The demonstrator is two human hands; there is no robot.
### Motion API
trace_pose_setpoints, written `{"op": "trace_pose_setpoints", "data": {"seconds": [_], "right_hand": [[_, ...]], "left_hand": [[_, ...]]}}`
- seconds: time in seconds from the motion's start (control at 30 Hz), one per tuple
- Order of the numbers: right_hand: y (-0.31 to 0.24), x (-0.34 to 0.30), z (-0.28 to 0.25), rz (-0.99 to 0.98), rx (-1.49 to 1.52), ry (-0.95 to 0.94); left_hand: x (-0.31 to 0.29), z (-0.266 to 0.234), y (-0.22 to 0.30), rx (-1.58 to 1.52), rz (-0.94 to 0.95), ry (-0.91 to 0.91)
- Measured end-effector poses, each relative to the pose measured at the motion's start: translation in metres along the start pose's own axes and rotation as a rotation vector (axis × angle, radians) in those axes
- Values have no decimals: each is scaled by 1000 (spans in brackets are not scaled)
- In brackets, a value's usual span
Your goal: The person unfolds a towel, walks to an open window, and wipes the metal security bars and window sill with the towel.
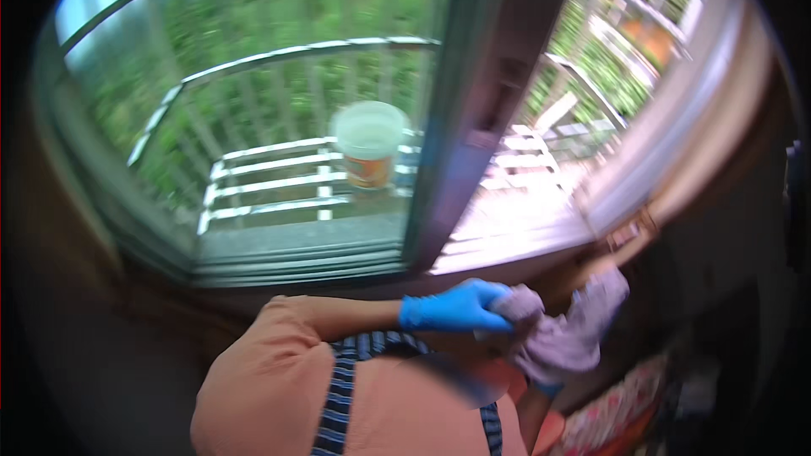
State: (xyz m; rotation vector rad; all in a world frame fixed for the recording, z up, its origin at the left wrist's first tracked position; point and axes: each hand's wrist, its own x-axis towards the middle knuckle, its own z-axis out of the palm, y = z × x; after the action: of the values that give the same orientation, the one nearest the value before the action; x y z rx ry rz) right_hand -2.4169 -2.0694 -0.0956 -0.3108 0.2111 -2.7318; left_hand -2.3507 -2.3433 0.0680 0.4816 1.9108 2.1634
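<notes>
A crumpled purple cloth is stretched between my two hands in front of my chest, near the sill. My left hand, in a blue glove, reaches across and is closed on the cloth's left end. My right hand, also blue-gloved, is mostly behind the cloth and holds it from the right. Only slivers of its glove and the wrist show, and its fingers are largely hidden.
A sliding window has a dark upright frame in the middle and a bright gap to its right. Beyond the glass, a translucent bucket stands on a slatted metal rack inside railings. Patterned fabric lies at the lower right.
</notes>
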Motion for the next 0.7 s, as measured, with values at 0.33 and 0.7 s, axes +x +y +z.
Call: {"op": "trace_pose_setpoints", "data": {"seconds": [0.33, 0.7], "right_hand": [[8, 193, 106, -365, -337, -37], [-87, 402, 110, -251, -767, -347]], "left_hand": [[66, -31, 10, -71, -106, 323], [206, -24, 21, -227, 414, 1058]]}}
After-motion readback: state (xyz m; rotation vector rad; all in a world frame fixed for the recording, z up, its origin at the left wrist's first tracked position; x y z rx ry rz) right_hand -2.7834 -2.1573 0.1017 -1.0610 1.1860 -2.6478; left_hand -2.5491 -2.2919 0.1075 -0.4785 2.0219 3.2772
